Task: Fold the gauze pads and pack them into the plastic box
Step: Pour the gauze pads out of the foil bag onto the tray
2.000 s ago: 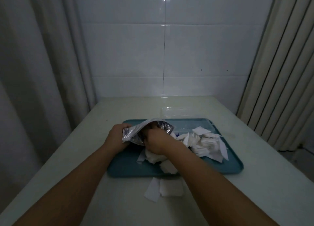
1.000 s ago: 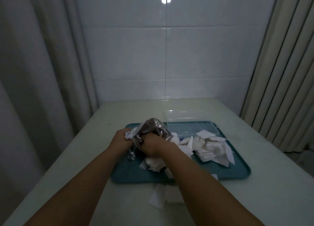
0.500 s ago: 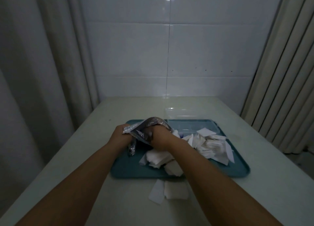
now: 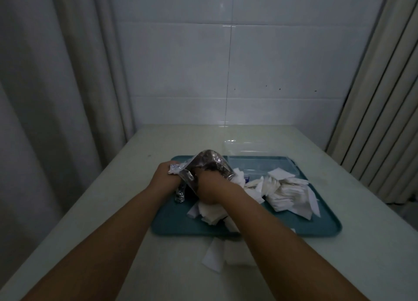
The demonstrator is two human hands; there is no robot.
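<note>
While your left hand (image 4: 166,176) is pinching the foil pouch (image 4: 208,165) mouth, your right hand (image 4: 211,187) is reaching inside, its grip hidden, cannot tell. Gauze pads (image 4: 287,191) are lying heaped on the teal tray (image 4: 316,229), some on the near counter (image 4: 373,210); light, soft, so pinch edges. Plastic box (image 4: 248,150) is sitting far, by the tiled wall, curtains flanking.

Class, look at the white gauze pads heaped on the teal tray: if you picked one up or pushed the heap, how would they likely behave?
The gauze pads look thin and limp, so one would probably flop. They lie loosely on the tray, with some pads on the table, so they seem light and would likely scatter.
</note>
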